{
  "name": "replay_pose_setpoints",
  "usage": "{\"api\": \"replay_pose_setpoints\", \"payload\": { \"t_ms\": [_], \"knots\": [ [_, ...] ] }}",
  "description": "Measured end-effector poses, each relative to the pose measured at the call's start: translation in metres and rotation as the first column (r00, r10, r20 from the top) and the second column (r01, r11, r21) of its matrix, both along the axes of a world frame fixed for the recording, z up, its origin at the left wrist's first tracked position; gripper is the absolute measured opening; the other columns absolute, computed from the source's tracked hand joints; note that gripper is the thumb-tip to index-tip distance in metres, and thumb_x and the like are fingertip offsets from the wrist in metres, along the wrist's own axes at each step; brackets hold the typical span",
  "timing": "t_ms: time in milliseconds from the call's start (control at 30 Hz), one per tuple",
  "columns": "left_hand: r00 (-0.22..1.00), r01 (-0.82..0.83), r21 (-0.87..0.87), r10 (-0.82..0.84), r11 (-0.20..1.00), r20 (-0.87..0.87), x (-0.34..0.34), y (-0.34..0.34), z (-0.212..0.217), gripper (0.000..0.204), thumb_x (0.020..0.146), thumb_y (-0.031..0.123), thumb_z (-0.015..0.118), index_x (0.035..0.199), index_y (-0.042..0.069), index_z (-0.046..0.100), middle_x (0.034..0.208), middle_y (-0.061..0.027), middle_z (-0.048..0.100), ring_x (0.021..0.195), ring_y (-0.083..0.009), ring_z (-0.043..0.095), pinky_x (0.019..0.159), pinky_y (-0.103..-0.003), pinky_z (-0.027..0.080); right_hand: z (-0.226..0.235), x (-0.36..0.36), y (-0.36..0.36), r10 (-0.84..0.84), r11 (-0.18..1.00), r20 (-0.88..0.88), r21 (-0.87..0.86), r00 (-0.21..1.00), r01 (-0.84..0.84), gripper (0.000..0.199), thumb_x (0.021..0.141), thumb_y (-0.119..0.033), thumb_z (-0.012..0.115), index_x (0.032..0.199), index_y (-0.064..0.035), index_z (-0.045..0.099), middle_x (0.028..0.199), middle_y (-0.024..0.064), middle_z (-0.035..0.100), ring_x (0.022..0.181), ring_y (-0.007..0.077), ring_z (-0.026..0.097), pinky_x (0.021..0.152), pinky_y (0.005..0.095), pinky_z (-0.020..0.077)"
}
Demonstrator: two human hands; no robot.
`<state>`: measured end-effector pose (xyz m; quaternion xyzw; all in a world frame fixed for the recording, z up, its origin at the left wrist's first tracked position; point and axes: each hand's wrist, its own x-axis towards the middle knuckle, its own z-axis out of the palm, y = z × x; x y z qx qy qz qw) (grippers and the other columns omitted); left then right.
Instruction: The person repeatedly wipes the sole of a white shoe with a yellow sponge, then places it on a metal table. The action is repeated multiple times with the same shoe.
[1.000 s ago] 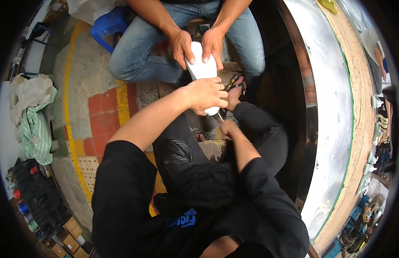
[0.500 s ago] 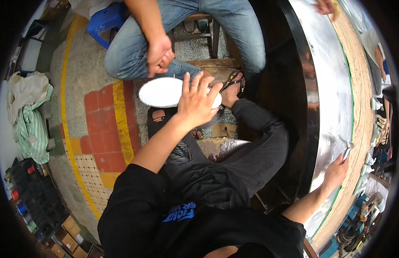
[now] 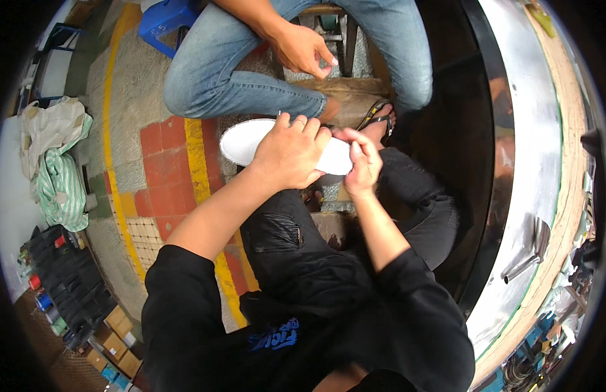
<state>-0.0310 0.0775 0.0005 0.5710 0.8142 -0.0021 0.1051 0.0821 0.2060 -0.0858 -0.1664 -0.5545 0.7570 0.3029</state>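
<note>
A long white shoe sole (image 3: 239, 142) with rounded ends lies level above my knees, its pale face up. My left hand (image 3: 291, 149) grips it around the middle, fingers curled over the far edge and thumb at the near edge. At the right end my right hand (image 3: 364, 163) closes on the sole with curled fingers. What lies beneath the sole is mostly hidden. On the metal-topped bench to the right rests a hammer-like metal tool (image 3: 529, 256) with a tubular handle, apart from both hands.
Opposite me sits a person in blue jeans (image 3: 208, 85), a hand (image 3: 305, 51) hanging just beyond the sole. A blue stool (image 3: 160, 27) stands at far left. The metal bench top (image 3: 512, 287) runs along my right. Sacks (image 3: 58, 183) and small boxes (image 3: 116, 333) lie at left.
My right hand has let go of the metal tool on the bench and come across to the sole's right end. The other person's hand has moved right. My left hand keeps its grip.
</note>
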Motion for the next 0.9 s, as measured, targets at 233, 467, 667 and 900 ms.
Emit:
{"api": "replay_pose_setpoints", "payload": {
  "t_ms": [233,467,667,900],
  "knots": [
    [0.998,0.060,0.077,-0.060,0.995,-0.002,-0.003,0.017,-0.017,0.049,0.070,0.035,0.082,0.106,0.007,0.064,0.096,-0.0057,0.061,0.089,-0.0237,0.063,0.077,-0.038,0.043,-0.080,0.002,-0.014,-0.206,0.978,-0.069,-0.040,0.976,0.204,0.049,0.101,-0.036,0.045,0.087,0.0058,0.066,0.087,0.0178,0.066,0.090,0.0314,0.064,0.097,0.0492,0.0489],
    [0.989,0.136,0.106,-0.142,0.985,0.052,0.005,0.026,-0.020,0.070,0.075,0.018,0.079,0.141,0.016,0.056,0.115,-0.0068,0.062,0.100,-0.0247,0.063,0.084,-0.038,0.044,-0.094,0.009,-0.009,-0.306,0.798,0.000,0.545,0.952,0.256,0.034,0.102,-0.026,0.048,0.090,0.0015,0.063,0.091,0.0167,0.068,0.083,0.0315,0.065,0.087,0.0436,0.0528],
    [0.981,-0.167,0.536,0.082,0.828,0.178,0.055,0.008,-0.017,0.047,0.090,0.028,0.067,0.136,0.018,0.063,0.153,-0.0200,0.045,0.142,-0.0431,0.043,0.115,-0.075,0.023,-0.104,0.015,0.008,-0.338,0.714,0.228,0.694,0.913,0.091,0.031,0.100,-0.024,0.049,0.085,-0.0007,0.063,0.085,0.0141,0.067,0.073,0.0276,0.064,0.071,0.0381,0.0510],
    [0.251,-0.963,0.266,0.198,-0.051,0.947,0.009,-0.111,-0.053,0.067,0.089,0.017,0.078,0.144,-0.002,0.045,0.135,-0.0186,0.057,0.125,-0.0277,0.056,0.106,-0.040,0.046,-0.083,0.004,0.006,-0.276,0.855,0.136,0.487,0.951,0.179,0.035,0.101,-0.026,0.046,0.081,0.0011,0.059,0.075,0.0131,0.063,0.069,0.0242,0.062,0.066,0.0356,0.0476]
  ]
}}
